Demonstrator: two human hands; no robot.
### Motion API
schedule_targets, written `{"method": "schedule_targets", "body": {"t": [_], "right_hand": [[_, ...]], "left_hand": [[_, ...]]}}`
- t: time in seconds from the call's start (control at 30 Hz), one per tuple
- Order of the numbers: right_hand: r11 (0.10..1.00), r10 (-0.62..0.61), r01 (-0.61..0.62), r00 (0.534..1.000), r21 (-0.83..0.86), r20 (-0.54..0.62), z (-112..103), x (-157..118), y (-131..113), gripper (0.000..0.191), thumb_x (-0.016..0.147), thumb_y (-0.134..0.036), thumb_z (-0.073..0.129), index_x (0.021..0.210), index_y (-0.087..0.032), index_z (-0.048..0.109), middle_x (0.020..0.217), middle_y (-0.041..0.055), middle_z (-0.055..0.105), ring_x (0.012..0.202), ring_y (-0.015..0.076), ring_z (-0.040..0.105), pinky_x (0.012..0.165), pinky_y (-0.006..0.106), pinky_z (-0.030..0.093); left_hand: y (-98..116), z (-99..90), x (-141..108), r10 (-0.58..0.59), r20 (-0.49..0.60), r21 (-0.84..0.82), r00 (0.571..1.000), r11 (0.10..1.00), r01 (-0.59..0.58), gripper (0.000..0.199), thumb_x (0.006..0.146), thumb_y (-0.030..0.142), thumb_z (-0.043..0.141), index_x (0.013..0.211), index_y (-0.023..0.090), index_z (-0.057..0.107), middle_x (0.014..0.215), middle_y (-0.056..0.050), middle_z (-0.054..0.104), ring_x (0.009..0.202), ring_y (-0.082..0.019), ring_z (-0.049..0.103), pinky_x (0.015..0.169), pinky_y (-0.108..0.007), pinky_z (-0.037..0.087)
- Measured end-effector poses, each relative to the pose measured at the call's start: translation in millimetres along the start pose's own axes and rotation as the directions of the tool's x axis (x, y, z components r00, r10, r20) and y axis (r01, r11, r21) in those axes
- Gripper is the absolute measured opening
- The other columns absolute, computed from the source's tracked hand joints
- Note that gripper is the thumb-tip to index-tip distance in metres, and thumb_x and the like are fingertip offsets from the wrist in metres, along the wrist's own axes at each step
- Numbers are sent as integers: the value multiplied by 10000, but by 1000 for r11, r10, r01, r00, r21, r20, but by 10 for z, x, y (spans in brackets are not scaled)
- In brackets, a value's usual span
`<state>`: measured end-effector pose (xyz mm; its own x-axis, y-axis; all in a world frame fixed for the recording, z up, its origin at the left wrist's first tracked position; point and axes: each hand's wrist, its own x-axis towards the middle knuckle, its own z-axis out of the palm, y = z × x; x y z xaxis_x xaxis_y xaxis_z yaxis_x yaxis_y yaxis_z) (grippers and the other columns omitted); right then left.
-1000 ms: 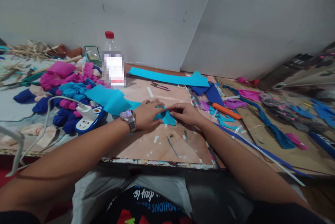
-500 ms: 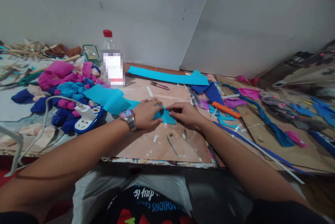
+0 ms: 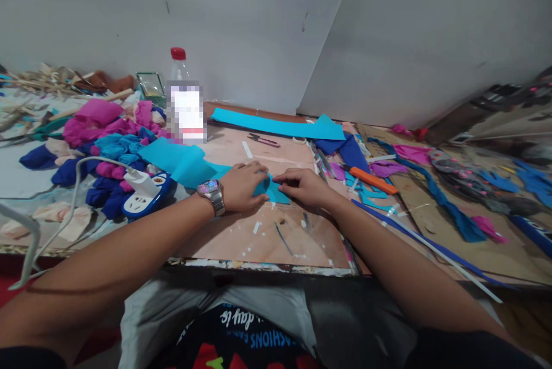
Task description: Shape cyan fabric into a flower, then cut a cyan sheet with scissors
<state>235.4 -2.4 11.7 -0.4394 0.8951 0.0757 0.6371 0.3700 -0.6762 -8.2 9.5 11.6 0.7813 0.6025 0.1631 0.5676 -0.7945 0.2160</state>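
A turquoise paper strip (image 3: 179,163) runs from the crumpled pieces on the left to the middle of the board, passing under my hands. My left hand (image 3: 245,186), with a metal wristwatch (image 3: 210,191) on its wrist, lies on the strip with fingers spread out, pressing it to the board. Close on its right, my right hand (image 3: 304,186) has thumb and forefinger pinched at the strip's upper edge. The pinched bit of paper is mostly hidden by the fingers. Behind the hands rests a pair of thread snips (image 3: 264,140).
A red-capped bottle (image 3: 177,54) stands behind the left hand. A blue-white power strip (image 3: 146,195) with a plugged cable sits at left, beside crumpled pink and blue pieces (image 3: 97,119). Another turquoise strip (image 3: 267,126) lies along the wall. An orange cutter (image 3: 373,180) lies right.
Both hands stay in nearly the same place on the paper strip. The right fingertips have shifted very slightly, and the view has moved a little.
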Motion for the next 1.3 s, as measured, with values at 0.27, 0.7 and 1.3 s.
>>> {"method": "schedule_targets", "body": {"t": [0.27,0.7,1.3], "right_hand": [[999,-36,36,999,-32,0,8,2,17,281,853,-273,667,1090,-191,793,862,49,727,764,176,654,721,293,493],[985,-127,134,989,-108,69,-60,-19,19,373,858,-118,550,1122,-229,789,1039,62,704,874,171,683,831,309,538],[985,-111,141,958,-98,263,-324,-87,-160,318,721,-62,508,817,-185,785,867,31,763,777,159,704,739,250,529]], "left_hand": [[0,9,-7,-35,-6,-51,999,998,34,626,900,488,588,1426,176,455,1442,-148,554,1354,-321,486,1128,-505,386],[20,19,-24,-69,108,16,992,998,67,609,959,509,467,1509,250,427,1647,-110,337,1513,-366,284,1182,-628,264],[32,-2,-24,-88,137,31,987,996,85,608,969,515,470,1518,256,425,1660,-97,319,1533,-349,260,1201,-615,250]]}}
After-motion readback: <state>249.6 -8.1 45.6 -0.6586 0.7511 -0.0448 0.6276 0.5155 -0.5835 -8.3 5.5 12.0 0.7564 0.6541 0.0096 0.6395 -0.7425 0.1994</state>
